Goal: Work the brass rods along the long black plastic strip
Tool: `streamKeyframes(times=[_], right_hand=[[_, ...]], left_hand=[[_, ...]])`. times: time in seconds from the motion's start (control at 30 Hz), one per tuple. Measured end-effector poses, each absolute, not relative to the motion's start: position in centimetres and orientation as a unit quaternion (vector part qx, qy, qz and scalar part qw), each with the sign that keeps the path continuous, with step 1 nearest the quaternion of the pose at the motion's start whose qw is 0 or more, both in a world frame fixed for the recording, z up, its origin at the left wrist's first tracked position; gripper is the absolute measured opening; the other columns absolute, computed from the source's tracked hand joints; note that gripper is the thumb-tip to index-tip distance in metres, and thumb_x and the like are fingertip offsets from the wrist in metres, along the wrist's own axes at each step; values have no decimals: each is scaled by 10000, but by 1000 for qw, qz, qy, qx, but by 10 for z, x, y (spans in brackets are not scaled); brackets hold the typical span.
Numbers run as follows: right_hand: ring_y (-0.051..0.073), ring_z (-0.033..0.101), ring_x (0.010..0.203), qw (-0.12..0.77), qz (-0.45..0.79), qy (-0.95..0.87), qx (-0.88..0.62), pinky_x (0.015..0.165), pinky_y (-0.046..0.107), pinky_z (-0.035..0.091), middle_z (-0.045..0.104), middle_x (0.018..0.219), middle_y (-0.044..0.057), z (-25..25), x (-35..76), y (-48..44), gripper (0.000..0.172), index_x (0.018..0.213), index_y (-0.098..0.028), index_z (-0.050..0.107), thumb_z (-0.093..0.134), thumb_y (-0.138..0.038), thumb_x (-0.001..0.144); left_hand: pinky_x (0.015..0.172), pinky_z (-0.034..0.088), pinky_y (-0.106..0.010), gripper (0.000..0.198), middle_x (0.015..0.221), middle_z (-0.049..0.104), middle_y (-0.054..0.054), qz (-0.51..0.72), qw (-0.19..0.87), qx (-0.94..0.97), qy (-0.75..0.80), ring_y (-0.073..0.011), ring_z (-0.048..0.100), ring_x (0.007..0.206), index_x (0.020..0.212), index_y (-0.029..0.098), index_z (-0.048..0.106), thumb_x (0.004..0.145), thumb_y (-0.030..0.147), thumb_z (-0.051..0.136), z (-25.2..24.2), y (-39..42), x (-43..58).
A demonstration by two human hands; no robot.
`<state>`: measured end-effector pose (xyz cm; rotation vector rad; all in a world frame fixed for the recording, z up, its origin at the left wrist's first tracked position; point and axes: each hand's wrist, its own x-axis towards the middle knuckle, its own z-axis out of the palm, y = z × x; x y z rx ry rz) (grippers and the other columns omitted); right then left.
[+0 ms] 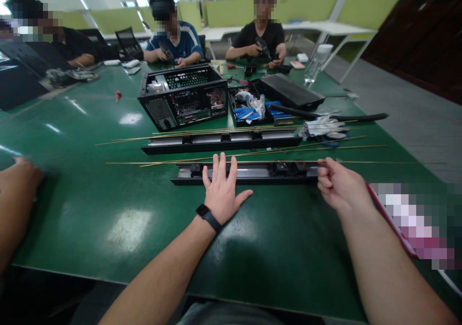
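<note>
My left hand [223, 193], with a dark watch on its wrist, lies with fingers spread over the nearer black rail [260, 181]. The rail has a silvery inner channel and several small black blocks along it. At the rail's right end my right hand [339, 183] is closed in a pinch on a thin brass-coloured rod [382, 162], which runs out to both sides of the fingertips. More thin rods lie just behind the rail. Beyond them, a second black rail [216, 146] lies roughly parallel, with similar blocks and rods along its back edge.
Behind the rails stand an open black computer case [202, 108] and a black tray [236, 119] holding gloves. White-and-blue gloves [323, 128] lie right of the far rail. Co-workers sit across the green table [83, 195]; another person's arm [16, 190] rests at left.
</note>
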<state>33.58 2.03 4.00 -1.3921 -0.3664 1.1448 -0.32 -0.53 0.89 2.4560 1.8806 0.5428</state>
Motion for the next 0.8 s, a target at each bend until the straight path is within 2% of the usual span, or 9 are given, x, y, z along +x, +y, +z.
streamKeyframes(times=[0.27,0.43,0.67,0.8], right_hand=[[59,415,410,612,483,-170,-603,360,163,261,570,663,-80,40,331,19,264,977,-245,718,939,-293,1115],[59,423,404,609,489,-166,-601,351,147,274,579,657,-75,41,328,18,230,1000,-245,734,916,-294,1131],[54,415,401,620,467,-155,-611,358,160,264,566,650,-66,41,334,20,273,941,-238,725,886,-280,1157],[53,428,413,607,486,-177,-604,364,134,285,575,661,-70,42,327,18,293,955,-243,719,974,-283,1094]], left_hand=[[1532,280,-837,1108,2088,288,-284,169,-4,780,602,-552,209,1974,1986,197,452,1091,661,911,7,-6,-3],[1530,282,-838,1128,2084,310,-280,173,-4,782,599,-551,213,1974,1996,211,430,1086,673,911,7,-6,-4],[1537,266,-830,1140,2088,305,-279,171,-2,781,601,-551,194,1978,2003,218,415,1085,674,913,7,-6,-4],[1533,262,-842,1126,2089,289,-287,170,0,782,600,-554,198,1976,1995,209,433,1088,668,916,8,-6,-3]])
